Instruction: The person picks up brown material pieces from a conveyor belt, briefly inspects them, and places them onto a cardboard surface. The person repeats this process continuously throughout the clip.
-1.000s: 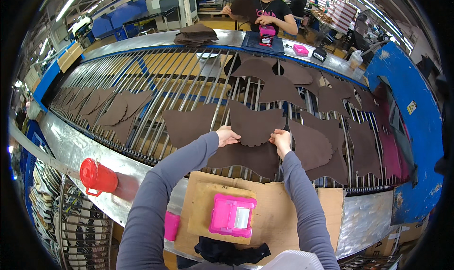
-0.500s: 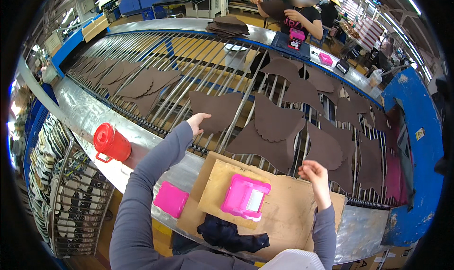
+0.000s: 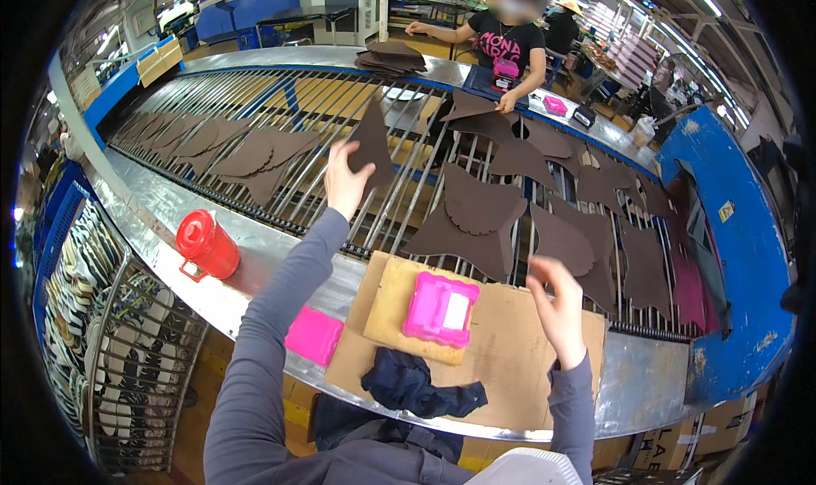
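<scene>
Over the roller rack, my left hand is closed on the edge of a dark brown cut piece, which stands tilted up off the rods. My right hand hovers above the cardboard sheet, its fingers apart and empty. Just beyond it lie overlapping brown pieces, one with a scalloped edge and a rounded one. Between my hands a pink plastic tray with a white pad rests on a yellowish block. A dark cloth lies in front of it.
A red lidded jug and a flat pink square sit on the metal ledge. Fanned brown pieces lie further left on the metal rods. A co-worker reaches over pieces opposite. A blue machine housing borders the right.
My left hand has raised the brown piece from lying flat to a steep tilt. My right hand's fingers have spread. The co-worker has lowered a brown piece onto the rods.
</scene>
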